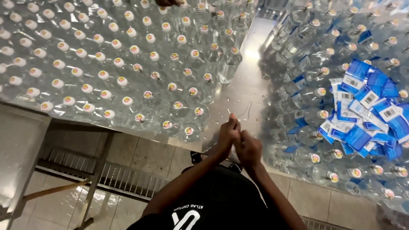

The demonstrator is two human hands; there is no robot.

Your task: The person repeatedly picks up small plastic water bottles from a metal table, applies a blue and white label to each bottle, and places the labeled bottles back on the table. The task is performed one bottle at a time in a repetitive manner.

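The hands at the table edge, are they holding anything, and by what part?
It cannot be told. The left hand and right hand are pressed together over the metal table; anything between them is hidden.

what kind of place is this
Most likely a water bottling or packing plant. A steel table is crowded with many clear capped bottles, a heap of loose blue labels lies on the bottles to the right, and there is a tiled floor with a drain grate.

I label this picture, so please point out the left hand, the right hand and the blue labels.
left hand [227, 134], head view, back of hand
right hand [249, 149], head view, knuckles
blue labels [366, 108], head view, middle of pile
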